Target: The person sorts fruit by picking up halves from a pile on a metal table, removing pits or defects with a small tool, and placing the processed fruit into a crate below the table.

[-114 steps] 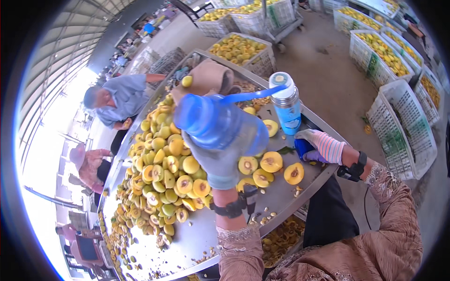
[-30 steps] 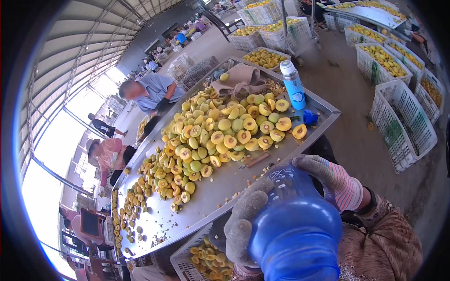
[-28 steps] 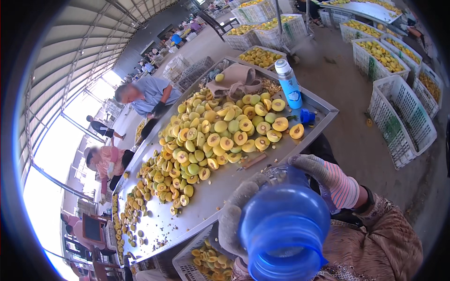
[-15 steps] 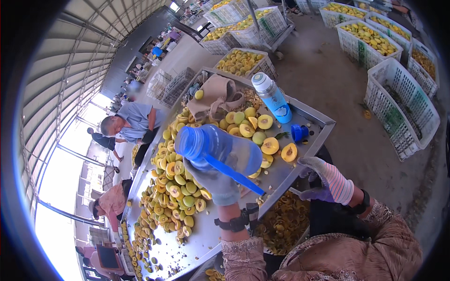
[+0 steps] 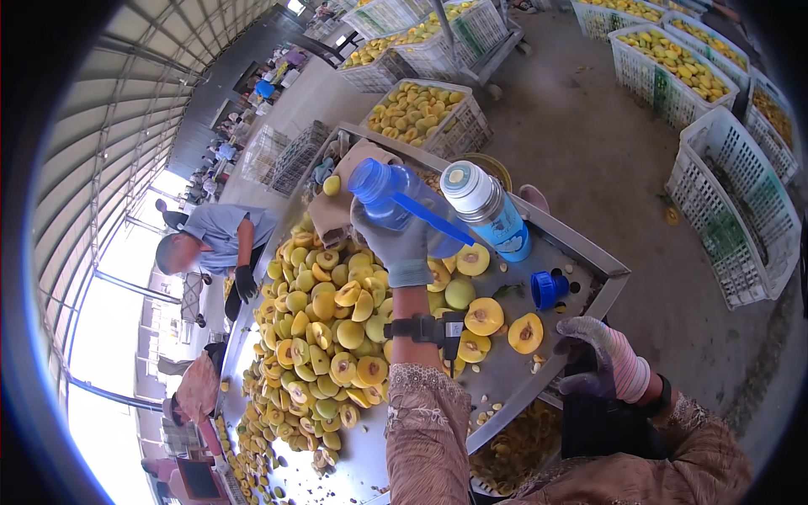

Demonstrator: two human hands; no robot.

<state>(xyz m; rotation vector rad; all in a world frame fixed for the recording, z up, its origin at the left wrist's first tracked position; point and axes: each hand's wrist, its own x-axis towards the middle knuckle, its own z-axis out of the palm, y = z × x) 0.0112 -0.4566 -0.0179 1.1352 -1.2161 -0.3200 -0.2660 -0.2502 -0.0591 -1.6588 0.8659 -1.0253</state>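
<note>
Left of the light-blue cylindrical flask (image 5: 507,233), the left hand (image 5: 394,242) clamps the translucent blue plastic bottle (image 5: 385,202), base end toward the flask; 1 blue plastic cap (image 5: 546,289) lies nearside, closer to the empty right hand (image 5: 599,359), fingers parted.

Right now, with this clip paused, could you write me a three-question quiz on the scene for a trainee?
1. Multiple choice: what is in the grip of the gloved left hand?
A. a curved steel knife
B. a translucent blue plastic bottle
C. a white slatted crate

2. True or false: the round blue plastic cap lies on the grey metal table, apart from the striped-cuffed right hand.

3. Fill in the blank: as the wearer sees it, the heap of halved yellow stone fruit lies to the ____ of the light-blue cylindrical flask with a white top.

Key: 1. B; 2. True; 3. left.
</note>
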